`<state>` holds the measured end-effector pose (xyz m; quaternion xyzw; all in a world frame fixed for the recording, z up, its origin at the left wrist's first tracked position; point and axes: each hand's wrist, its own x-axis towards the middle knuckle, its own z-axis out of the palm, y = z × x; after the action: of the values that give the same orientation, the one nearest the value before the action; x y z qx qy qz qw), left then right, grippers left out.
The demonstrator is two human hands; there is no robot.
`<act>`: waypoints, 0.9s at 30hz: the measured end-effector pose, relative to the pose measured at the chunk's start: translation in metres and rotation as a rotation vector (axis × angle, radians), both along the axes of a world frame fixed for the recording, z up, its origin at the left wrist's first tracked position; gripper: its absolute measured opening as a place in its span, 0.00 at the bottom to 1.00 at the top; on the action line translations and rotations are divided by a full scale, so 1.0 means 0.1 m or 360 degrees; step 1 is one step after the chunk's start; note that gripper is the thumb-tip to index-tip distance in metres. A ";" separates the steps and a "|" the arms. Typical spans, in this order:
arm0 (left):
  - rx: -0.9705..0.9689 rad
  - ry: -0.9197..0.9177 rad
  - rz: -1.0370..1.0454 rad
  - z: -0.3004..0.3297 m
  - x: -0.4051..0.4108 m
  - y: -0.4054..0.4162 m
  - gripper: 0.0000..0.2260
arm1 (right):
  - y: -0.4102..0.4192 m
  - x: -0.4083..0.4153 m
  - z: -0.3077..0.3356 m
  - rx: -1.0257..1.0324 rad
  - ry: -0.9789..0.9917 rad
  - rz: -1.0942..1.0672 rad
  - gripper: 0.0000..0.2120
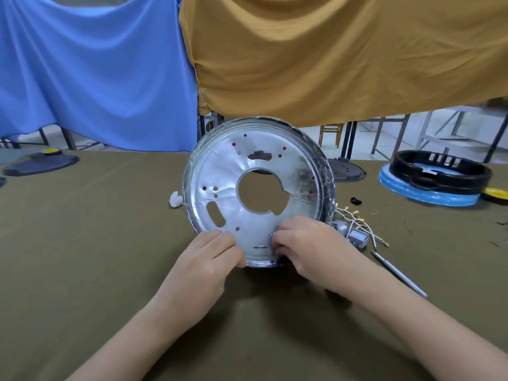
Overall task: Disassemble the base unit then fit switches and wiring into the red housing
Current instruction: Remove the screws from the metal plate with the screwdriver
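Observation:
A round silver metal base plate (220, 171) with a large centre hole and several small holes stands tilted up on its lower edge on the olive cloth. My left hand (211, 251) grips its lower rim from the left, fingers curled against the plate. My right hand (302, 243) grips the lower rim on the right, fingertips by a small screw hole. White wires with brass terminals (354, 218) and grey switch blocks (357, 236) lie just right of the plate. Red shows only through small holes in the plate.
A screwdriver (398, 273) lies at the right of my right arm. A black ring on a blue-wrapped part (439, 174) sits far right. A black lid (346, 171) lies behind the plate, a dark base with a yellow knob (41, 160) far left, a white piece (175, 200) beside the plate.

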<state>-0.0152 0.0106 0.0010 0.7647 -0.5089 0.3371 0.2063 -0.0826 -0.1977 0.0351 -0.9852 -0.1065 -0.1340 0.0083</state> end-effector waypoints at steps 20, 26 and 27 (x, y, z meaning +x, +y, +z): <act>-0.0257 0.0379 -0.0034 0.01 0.18 0.01 0.07 | -0.21 0.15 0.32 -0.0080 0.0301 0.0244 0.21; -0.0235 0.0585 -0.0057 0.11 0.24 0.02 0.08 | -0.25 0.30 0.26 0.0084 0.0197 0.0228 0.16; -0.0192 0.0603 -0.0079 0.14 0.26 0.03 0.08 | -0.26 0.29 0.24 0.0121 0.0153 0.0238 0.14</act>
<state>0.0111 0.0137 0.0147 0.7879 -0.4585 0.2120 0.3521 -0.0532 -0.2238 0.0593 -0.9788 -0.1741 -0.0894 0.0610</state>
